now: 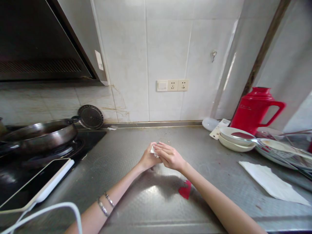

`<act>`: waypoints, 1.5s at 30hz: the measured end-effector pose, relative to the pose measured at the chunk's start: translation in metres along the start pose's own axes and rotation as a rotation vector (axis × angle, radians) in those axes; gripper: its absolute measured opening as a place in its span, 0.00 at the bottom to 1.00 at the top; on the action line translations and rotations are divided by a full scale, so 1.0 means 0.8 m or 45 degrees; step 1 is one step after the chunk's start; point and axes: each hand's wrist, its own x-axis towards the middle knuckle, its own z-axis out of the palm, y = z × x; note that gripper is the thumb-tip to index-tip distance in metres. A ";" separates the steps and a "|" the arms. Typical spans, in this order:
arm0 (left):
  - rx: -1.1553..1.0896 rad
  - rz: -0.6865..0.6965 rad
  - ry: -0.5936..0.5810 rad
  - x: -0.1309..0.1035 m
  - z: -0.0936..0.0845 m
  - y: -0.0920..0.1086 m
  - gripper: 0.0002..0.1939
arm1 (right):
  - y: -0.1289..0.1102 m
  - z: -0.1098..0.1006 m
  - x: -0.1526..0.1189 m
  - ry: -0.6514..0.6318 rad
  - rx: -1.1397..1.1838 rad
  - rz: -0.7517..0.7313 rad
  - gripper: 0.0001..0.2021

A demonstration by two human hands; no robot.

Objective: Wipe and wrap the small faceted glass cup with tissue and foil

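Note:
My left hand (147, 159) and my right hand (171, 157) meet above the middle of the metal counter (131, 208). Between them is a crumpled white tissue (152, 149), mostly covered by the fingers. The right fingers lie closed over the tissue and across the left hand. Behind the right hand, the left fingers are partly hidden, curled around the tissue. A red heart-shaped piece (185, 189) lies on the counter beside my right forearm. Two silvery bracelets circle my left forearm.
On the left, a steel pan (46, 133) sits on the black stove, with a phone (36, 185) and white cable in front. A red thermos (254, 109), stacked bowls (236, 146), a patterned plate (273, 154) and a flat white tissue (270, 180) are on the right.

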 end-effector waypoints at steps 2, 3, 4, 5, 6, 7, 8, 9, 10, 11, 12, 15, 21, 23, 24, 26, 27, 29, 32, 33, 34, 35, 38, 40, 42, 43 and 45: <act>0.065 0.001 0.009 -0.001 0.000 0.007 0.36 | 0.007 -0.001 -0.002 0.050 0.012 0.125 0.16; 0.089 -0.032 0.020 -0.001 0.001 0.011 0.36 | 0.010 -0.001 -0.004 0.092 0.018 0.205 0.15; 0.098 -0.085 0.029 -0.001 0.001 0.014 0.37 | 0.012 0.000 -0.006 0.138 0.025 0.278 0.15; 0.094 -0.142 0.034 -0.001 0.001 0.017 0.38 | 0.014 0.001 -0.007 0.179 0.031 0.335 0.15; 0.078 -0.184 0.037 -0.001 0.001 0.019 0.38 | 0.014 0.002 -0.009 0.209 0.040 0.367 0.15; 0.049 -0.199 0.036 0.000 0.001 0.020 0.38 | 0.013 0.004 -0.010 0.224 0.054 0.370 0.15; 0.012 -0.192 0.035 0.000 0.001 0.020 0.38 | 0.012 0.005 -0.011 0.221 0.074 0.354 0.16; -0.024 -0.174 0.037 0.000 0.001 0.021 0.37 | 0.010 0.007 -0.011 0.209 0.098 0.335 0.16; -0.053 -0.159 0.038 0.000 0.002 0.022 0.36 | 0.008 0.008 -0.011 0.199 0.124 0.327 0.17; -0.075 -0.153 0.042 0.000 0.002 0.023 0.36 | 0.007 0.010 -0.011 0.202 0.152 0.345 0.17; -0.090 -0.163 0.049 0.000 0.003 0.025 0.35 | 0.006 0.011 -0.010 0.221 0.176 0.390 0.17; -0.126 -0.267 0.040 -0.003 0.004 0.033 0.33 | 0.005 0.013 -0.009 0.315 0.221 0.574 0.15; -0.167 -0.361 -0.004 -0.003 0.001 0.040 0.33 | 0.000 0.011 -0.007 0.265 0.183 0.420 0.17; -0.146 -0.328 0.015 -0.002 0.000 0.039 0.33 | 0.002 0.011 -0.008 0.258 0.184 0.403 0.17; -0.135 -0.308 0.022 -0.002 -0.001 0.039 0.33 | 0.004 0.011 -0.008 0.272 0.187 0.431 0.16; -0.113 -0.269 0.020 -0.003 0.000 0.040 0.32 | 0.009 0.012 -0.010 0.329 0.186 0.518 0.15; -0.099 -0.253 0.018 -0.004 0.001 0.041 0.32 | 0.011 0.012 -0.011 0.355 0.181 0.555 0.14; -0.073 -0.243 0.010 -0.005 0.003 0.042 0.33 | 0.013 0.013 -0.012 0.377 0.166 0.575 0.14; -0.081 -0.232 0.009 -0.003 0.004 0.041 0.34 | 0.008 0.012 -0.012 0.323 0.177 0.487 0.15; -0.092 -0.222 0.012 -0.003 0.004 0.040 0.35 | 0.006 0.012 -0.011 0.298 0.197 0.467 0.15; -0.100 -0.220 0.012 -0.002 0.003 0.039 0.34 | 0.005 0.012 -0.010 0.278 0.226 0.475 0.15; -0.100 -0.234 0.007 -0.002 0.003 0.039 0.33 | 0.005 0.012 -0.009 0.265 0.264 0.520 0.14; -0.075 -0.375 -0.020 -0.003 0.000 0.037 0.29 | 0.012 0.009 -0.007 0.236 0.421 0.855 0.14; -0.087 -0.446 -0.014 -0.003 -0.002 0.036 0.29 | 0.021 0.006 -0.006 0.184 0.603 1.066 0.17; -0.111 -0.471 0.009 -0.002 -0.004 0.036 0.30 | 0.028 0.003 -0.006 0.100 0.849 1.118 0.16; -0.120 -0.475 0.020 -0.001 -0.005 0.036 0.31 | 0.030 0.002 -0.006 0.043 0.986 1.085 0.15; -0.131 -0.478 0.032 0.002 -0.007 0.035 0.31 | 0.029 0.002 -0.005 -0.081 1.216 0.986 0.22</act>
